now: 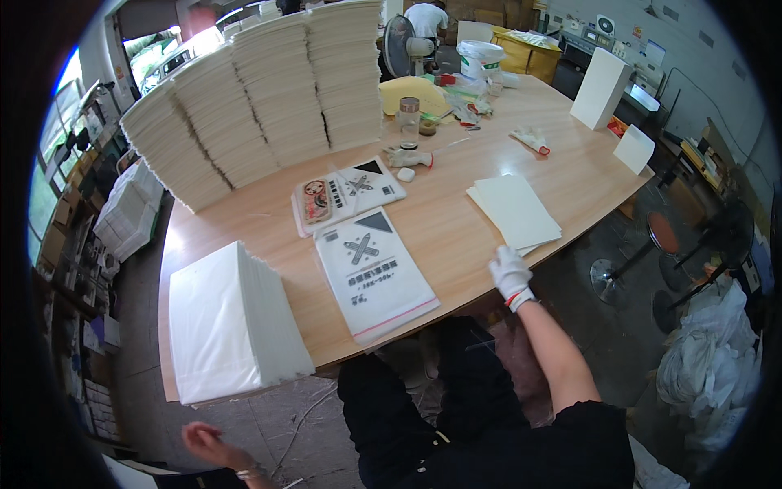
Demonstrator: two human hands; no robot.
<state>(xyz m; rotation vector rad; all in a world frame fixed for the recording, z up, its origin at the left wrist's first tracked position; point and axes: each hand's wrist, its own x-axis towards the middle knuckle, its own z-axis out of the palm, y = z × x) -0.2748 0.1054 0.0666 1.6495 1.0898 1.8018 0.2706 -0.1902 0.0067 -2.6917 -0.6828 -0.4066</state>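
My right hand, in a white glove with a red-edged cuff, is at the near left corner of a few cream paper sheets. Its fingers look stretched out and touch or nearly touch that corner; no grip shows. The sheets lie slightly fanned on the table near its right edge. My left hand is bare and low at the left, off the table's near edge. Motion smears its fingers, and I see nothing held in it. Closest to it on the table stands a thick white paper stack, wrapped in clear film.
Printed white plastic packs lie mid-table, one bearing a small patterned packet. Tall paper stacks line the far left. Farther back are a glass jar, loose gloves and a white bucket. Stools stand right.
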